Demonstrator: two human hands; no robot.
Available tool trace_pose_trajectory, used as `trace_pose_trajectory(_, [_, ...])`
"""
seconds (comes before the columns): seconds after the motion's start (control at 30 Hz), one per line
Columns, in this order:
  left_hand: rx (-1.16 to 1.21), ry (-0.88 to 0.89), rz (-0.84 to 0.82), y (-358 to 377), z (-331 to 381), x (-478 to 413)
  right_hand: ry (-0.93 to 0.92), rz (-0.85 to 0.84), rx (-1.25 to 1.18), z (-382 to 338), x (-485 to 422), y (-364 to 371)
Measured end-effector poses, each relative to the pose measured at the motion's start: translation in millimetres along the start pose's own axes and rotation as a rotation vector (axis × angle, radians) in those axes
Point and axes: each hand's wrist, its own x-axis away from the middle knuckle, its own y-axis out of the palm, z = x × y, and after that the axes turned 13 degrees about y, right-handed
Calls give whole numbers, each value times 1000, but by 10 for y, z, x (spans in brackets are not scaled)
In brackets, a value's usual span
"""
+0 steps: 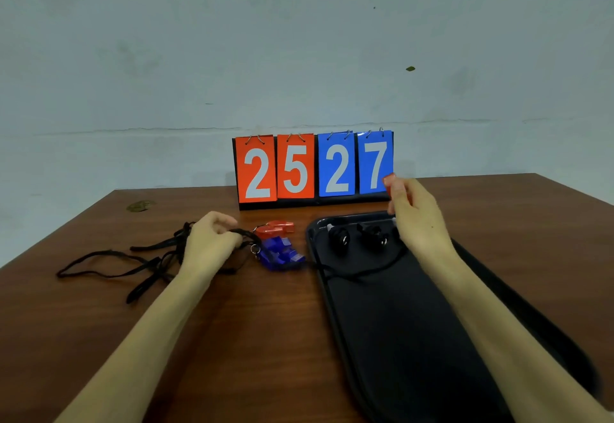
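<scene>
A flip scoreboard (314, 166) stands at the back of the wooden table (252, 323), showing red 25 and blue 27. My right hand (415, 216) is raised over the black tray (398, 323) and pinches a small red whistle (388, 179) in front of the blue 7 card. My left hand (209, 243) rests on the table and grips black lanyard cords (109, 265). A red whistle (274, 229) and blue whistles (280, 253) lie just right of that hand. Two black whistles (358, 240) sit at the far end of the tray.
A black cord (358, 273) trails across the tray from the black whistles. The tangled lanyards spread over the table's left side. A plain pale wall (299, 57) rises right behind the table's far edge.
</scene>
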Motion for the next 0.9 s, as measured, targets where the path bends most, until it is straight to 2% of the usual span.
trace_pose_trajectory(0.1, [-191,218,-76,90,122,137,182,-355,-339,-78,84,74])
trace_pose_trajectory(0.17, [-109,345,-82,160,298,294,157,-532,-402,-108,167,104])
trace_pose_trajectory(0.2, [26,365,-110,206,383,374,109,-583,-397,-118,212,115])
trace_pose_trajectory(0.3, [613,249,-294,325,541,550,-51,-600,-292,-149,338,162])
trace_pose_trajectory(0.37, [943,122,-449,376,541,599,-69,-563,-262,-136,389,205])
trace_pose_trajectory(0.47, [1062,33,-655,409,511,660,25,-523,-294,-77,393,233])
trace_pose_trajectory(0.6, [953,-26,-718,370,514,658,344,-711,-624,-73,340,223])
trace_pose_trajectory(0.67, [890,0,-705,344,489,625,408,-723,-727,-85,312,203])
trace_pose_trajectory(0.8, [733,109,-676,320,502,627,305,-630,-745,-59,291,198])
trace_pose_trajectory(0.9, [450,272,-548,401,476,651,159,-448,-512,-45,313,219])
